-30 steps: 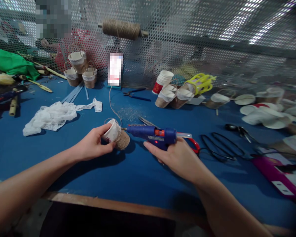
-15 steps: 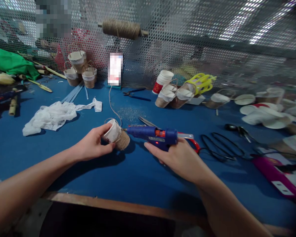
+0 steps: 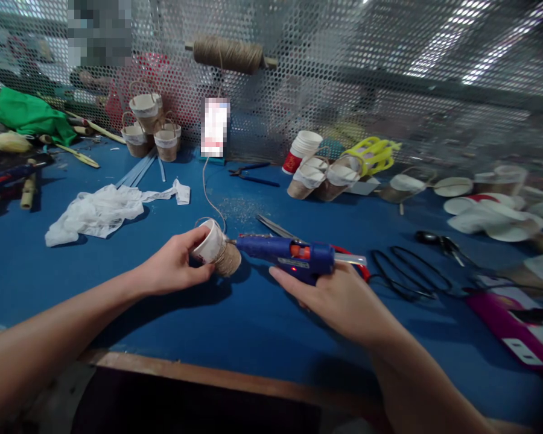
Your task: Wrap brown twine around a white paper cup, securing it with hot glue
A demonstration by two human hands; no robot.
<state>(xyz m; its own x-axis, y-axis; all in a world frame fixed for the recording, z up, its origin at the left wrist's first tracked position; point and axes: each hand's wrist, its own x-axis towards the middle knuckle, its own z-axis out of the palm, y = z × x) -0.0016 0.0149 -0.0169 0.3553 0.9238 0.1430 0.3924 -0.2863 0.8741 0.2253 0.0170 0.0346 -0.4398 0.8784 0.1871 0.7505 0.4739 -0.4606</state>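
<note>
My left hand [image 3: 181,262] is closed round a small paper cup [image 3: 226,259], tilted on its side with its mouth up to the left. Twine wraps the cup's lower part; its upper part is bare white. A loose strand of twine [image 3: 207,184] runs from the cup up toward a twine spool [image 3: 228,54]. In my right hand [image 3: 339,295] is a blue glue gun [image 3: 285,253], its red light lit and a clear glue stick jutting from the back. The gun's nozzle is at the cup's side, by the upper edge of the twine; whether it touches I cannot tell.
Behind the gun lie scissors [image 3: 276,226]. Pliers [image 3: 253,175], a crumpled white cloth strip [image 3: 97,211] and a phone [image 3: 215,126] are farther back. Finished twine cups [image 3: 166,144] stand at left, more cups [image 3: 308,178] at right. A black cable [image 3: 407,274] and purple power strip [image 3: 507,325] lie right.
The view has shifted slightly, so most things appear a little farther right. The glue gun's rear has tipped slightly lower, with its nozzle still beside the cup. Both holds are unchanged.
</note>
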